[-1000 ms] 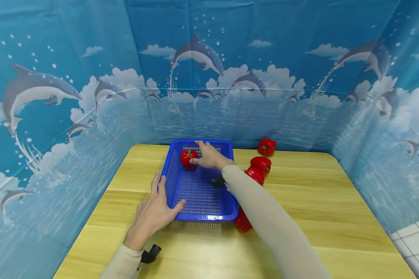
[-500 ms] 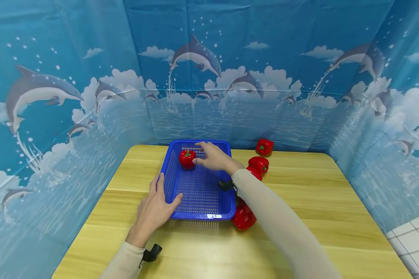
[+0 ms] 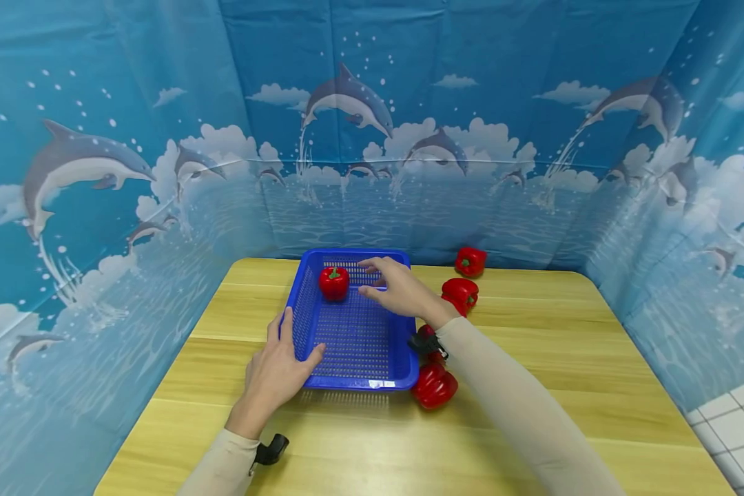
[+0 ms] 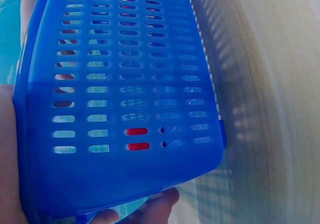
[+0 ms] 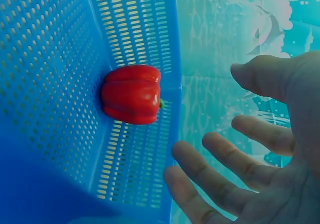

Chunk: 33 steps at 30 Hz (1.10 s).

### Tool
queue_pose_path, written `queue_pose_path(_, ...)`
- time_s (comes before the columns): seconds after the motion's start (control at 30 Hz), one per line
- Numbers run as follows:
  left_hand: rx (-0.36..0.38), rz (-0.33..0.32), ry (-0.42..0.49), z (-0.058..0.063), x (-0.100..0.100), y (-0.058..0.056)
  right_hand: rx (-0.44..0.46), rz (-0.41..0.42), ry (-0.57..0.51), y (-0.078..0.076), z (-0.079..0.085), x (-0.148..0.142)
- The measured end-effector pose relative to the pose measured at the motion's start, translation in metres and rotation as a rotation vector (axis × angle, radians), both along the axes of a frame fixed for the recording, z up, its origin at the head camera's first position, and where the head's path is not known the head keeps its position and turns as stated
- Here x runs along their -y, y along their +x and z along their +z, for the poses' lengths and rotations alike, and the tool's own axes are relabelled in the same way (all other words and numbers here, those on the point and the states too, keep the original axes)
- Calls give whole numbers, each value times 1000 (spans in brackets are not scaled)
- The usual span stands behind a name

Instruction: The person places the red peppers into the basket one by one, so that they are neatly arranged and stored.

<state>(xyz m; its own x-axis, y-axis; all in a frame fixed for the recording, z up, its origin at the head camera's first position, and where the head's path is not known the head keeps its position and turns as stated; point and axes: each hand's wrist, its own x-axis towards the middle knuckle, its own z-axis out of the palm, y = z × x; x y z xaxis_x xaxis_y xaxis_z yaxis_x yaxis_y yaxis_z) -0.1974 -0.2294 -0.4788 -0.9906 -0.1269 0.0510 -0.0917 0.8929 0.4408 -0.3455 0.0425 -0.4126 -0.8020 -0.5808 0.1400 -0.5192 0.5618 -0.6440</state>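
A blue perforated plastic basket stands on the table. One red bell pepper, green stem up, sits in its far left corner, against the slotted walls in the right wrist view. My left hand rests at the basket's near left corner, fingers along the left side and thumb by the near rim. Fingertips show beside the wall in the left wrist view. My right hand hovers over the basket's right half, fingers spread and apart from the pepper, holding nothing.
More red bell peppers lie right of the basket: one near its front corner, one farther back, others partly behind the right wrist. A lone pepper sits at the table's back edge. Blue dolphin curtains surround the wooden table.
My right hand has drawn back to the right, away from the pepper in the basket, which stays in the far left corner. The left hand remains at the basket's near left corner.
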Motion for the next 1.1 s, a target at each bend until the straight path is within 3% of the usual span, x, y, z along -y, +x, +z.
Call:
queue_pose_path(0.63, -7, -10, 16, 1, 2, 0, -85, -55, 0, 43, -3, -49)
queue_pose_path(1.1, -34, -11, 8, -2, 2, -1, -111, -61, -31, 65, -20, -83)
